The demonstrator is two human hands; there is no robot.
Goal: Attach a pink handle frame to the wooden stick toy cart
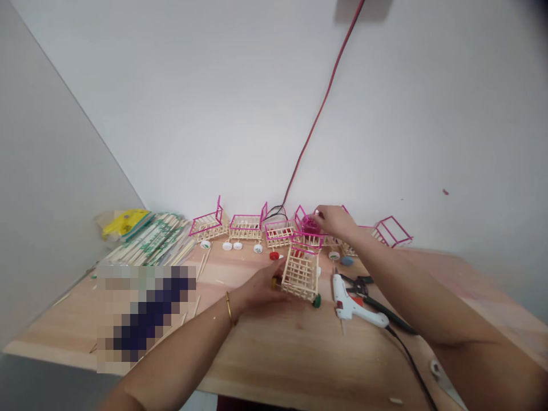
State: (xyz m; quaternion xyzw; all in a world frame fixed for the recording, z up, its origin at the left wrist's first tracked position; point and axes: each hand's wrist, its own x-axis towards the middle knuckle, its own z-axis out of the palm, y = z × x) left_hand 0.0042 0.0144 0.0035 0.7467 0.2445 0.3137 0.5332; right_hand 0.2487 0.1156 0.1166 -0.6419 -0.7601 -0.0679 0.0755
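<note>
a row of finished stick carts (pixel 246 227) already stood along the wall, so most of the building looked done. my left hand (pixel 261 288) was curled around the cart (pixel 302 273) lying tipped on the table (pixel 274 354), steadying it. my right hand (pixel 336 221) pinched something pink at the back row; i couldn't tell what. the glue gun (pixel 353 302) and scissors (pixel 359 282) lay just right of it, the chopstick packs (pixel 149 242) far left.

Left hand (pixel 263 285): our forearm angles in from near left, fingers curled, bangle at wrist
Right hand (pixel 336 221): our arm stretched far, fingers pinched together
</note>
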